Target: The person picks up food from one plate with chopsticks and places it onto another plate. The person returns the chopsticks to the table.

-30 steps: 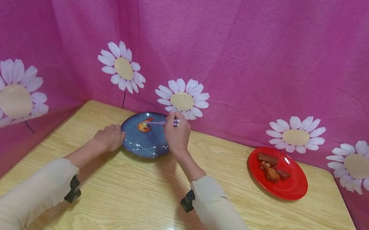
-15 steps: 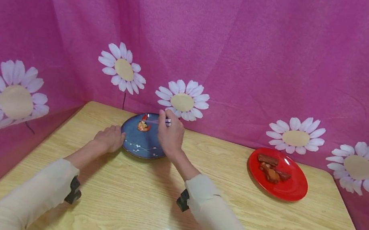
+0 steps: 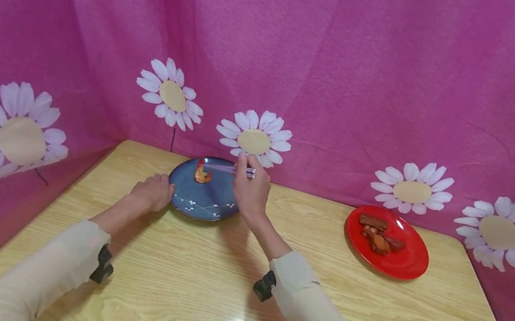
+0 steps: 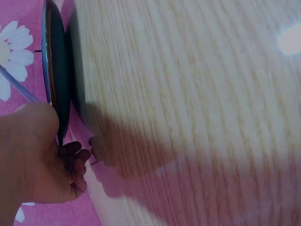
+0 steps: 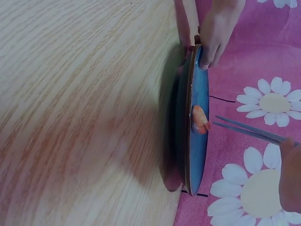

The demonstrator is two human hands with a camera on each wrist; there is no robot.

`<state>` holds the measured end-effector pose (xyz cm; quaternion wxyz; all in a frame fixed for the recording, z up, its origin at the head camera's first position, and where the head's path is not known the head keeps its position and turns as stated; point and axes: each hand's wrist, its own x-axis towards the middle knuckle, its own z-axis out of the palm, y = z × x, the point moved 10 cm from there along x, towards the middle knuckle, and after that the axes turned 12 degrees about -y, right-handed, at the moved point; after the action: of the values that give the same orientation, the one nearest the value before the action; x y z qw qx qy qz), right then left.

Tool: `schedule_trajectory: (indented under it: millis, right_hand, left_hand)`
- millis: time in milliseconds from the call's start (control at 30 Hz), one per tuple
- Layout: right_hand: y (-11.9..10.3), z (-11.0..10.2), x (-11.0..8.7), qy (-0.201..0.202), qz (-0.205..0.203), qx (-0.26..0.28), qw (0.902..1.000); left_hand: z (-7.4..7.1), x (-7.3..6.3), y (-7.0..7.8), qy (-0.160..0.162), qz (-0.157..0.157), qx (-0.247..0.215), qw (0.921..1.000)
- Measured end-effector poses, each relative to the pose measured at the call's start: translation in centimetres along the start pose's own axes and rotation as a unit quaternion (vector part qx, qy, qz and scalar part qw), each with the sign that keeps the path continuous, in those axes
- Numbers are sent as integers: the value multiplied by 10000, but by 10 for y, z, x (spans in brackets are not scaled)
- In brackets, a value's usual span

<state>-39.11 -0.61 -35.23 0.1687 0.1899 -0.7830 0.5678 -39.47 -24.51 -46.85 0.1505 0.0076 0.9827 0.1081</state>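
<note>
In the head view a blue plate [image 3: 200, 196] with a white blossom pattern stands at the back left of the table. My left hand [image 3: 152, 192] grips its left rim, thumb on top and fingers below, as the left wrist view shows. On the plate lies one curled orange shrimp [image 3: 202, 175] with a red tail. My right hand [image 3: 252, 188] holds a pair of purple chopsticks [image 3: 227, 168] above the plate. Seen from the right wrist, the chopstick tips are a little apart from each other and just clear of the shrimp [image 5: 200, 120].
A red plate [image 3: 403, 264] with several brown pieces of food [image 3: 377, 238], which look like braised meat, stands at the right of the wooden table [image 3: 175, 283]. A pink cloth [image 3: 353, 74] with white daisies hangs behind and beside the table.
My right hand went left over the plate with the chopsticks, then back right. The shrimp has turned, its red tail now pointing away at the upper left. My left hand stays on the rim.
</note>
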Motion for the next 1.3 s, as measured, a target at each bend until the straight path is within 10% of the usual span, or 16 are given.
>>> schedule_trajectory:
  millis: [333, 667, 1300]
  right_hand:
    - [4, 5, 0, -144, -51, 273, 9995]
    - [-10, -6, 5, 167, -177, -626, 9977]
    - [-19, 31, 7, -559, -743, -1164, 9888]
  left_hand:
    - [1, -1, -1, -8, -34, -20, 10000]
    - [-2, 1, 0, -69, -44, -20, 10000]
    - [-2, -2, 1, -11, -18, -103, 9999]
